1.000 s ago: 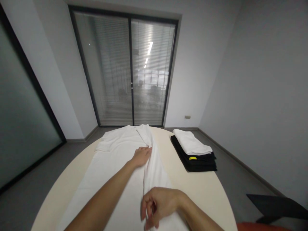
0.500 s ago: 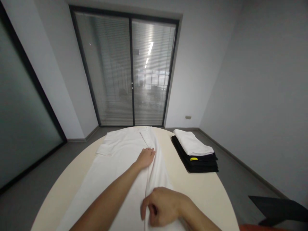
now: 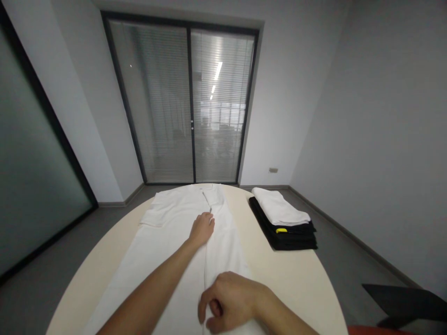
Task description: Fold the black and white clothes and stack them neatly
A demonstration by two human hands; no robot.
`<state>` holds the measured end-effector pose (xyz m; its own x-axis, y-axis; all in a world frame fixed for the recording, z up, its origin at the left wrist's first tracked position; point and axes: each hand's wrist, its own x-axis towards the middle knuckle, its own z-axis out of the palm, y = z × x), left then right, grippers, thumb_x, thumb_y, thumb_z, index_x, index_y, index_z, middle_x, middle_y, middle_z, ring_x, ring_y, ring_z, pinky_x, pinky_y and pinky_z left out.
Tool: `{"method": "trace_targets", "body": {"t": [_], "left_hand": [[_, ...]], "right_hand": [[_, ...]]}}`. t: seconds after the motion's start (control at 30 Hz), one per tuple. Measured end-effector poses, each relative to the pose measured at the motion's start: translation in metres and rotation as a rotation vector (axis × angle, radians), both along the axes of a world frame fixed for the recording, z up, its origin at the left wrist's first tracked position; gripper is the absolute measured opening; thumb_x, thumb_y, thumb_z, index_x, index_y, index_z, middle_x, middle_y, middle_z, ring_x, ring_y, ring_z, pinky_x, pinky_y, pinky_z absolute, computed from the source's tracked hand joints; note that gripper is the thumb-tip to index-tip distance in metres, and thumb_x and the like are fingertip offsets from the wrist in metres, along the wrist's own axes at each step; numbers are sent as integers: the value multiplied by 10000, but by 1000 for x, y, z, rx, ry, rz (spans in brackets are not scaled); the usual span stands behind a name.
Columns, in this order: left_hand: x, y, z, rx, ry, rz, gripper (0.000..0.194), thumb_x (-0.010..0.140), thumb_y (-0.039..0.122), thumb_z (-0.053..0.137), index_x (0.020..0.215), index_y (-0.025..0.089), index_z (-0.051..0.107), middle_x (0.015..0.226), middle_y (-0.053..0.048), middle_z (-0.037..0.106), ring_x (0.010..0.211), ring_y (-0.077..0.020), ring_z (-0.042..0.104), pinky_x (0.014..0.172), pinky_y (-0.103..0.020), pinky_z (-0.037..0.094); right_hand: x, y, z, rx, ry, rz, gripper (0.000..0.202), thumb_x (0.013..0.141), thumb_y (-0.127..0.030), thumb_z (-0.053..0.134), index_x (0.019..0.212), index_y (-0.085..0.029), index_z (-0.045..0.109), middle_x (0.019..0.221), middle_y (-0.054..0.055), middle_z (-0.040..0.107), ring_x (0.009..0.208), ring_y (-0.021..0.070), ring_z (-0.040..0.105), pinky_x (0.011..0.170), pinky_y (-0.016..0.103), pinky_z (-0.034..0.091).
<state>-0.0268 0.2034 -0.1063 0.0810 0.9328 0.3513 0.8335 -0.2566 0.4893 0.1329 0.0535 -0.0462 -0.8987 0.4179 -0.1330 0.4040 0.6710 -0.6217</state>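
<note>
A white T-shirt [image 3: 164,242] lies spread over the round table, its short sleeve at the far left. The right side is folded inward as a long flap [image 3: 223,237], whose edge runs from the neckline toward me. My left hand [image 3: 202,229] is closed on that edge at about mid-length, fingertips partly hidden from view. Closer to me, my right hand [image 3: 232,300] has its thumb and index finger curled at the same edge, the other fingers bent under. Part of the shirt is covered by my left forearm.
On the table's right side is a stack of folded black garments [image 3: 289,239] with a yellow patch, topped by a folded white garment [image 3: 279,207]. The round cream table [image 3: 279,274] has curved edges left and right. A dark chair part [image 3: 401,298] stands beyond it, lower right.
Both hands have shifted left, drawing the flap's edge with them. The flap now lies flatter and wider, with fewer wrinkles. The stack has stayed in place.
</note>
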Motion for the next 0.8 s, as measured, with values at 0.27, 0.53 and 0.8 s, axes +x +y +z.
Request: {"method": "trace_targets", "body": {"t": [0.27,0.53,0.8], "left_hand": [[-6,-8,1,-15,105,-4,356,937,189,493,1266,169,627,1314,-120,609,1203,-253,566,1043,-385,431],[-12,-41,3,-79,233,-92,469,946,329,486,1383,176,561,1588,-128,357,1439,-296,348,1170,-433,299],[-7,-83,0,-123,298,-118,545,985,384,363,1480,177,462,1596,-100,357,1496,-318,242,1216,-486,212]], "right_hand": [[-5,-4,1,-35,36,16,248,733,-231,689,977,-240,735,627,-90,590,558,62,556,621,148,414],[-10,-6,6,-132,-89,88,237,743,-228,717,979,-244,732,656,-93,598,611,66,584,664,150,427],[-7,-1,-1,-411,-116,179,410,730,-171,671,1139,-190,701,665,-71,589,578,73,547,608,160,430]]}}
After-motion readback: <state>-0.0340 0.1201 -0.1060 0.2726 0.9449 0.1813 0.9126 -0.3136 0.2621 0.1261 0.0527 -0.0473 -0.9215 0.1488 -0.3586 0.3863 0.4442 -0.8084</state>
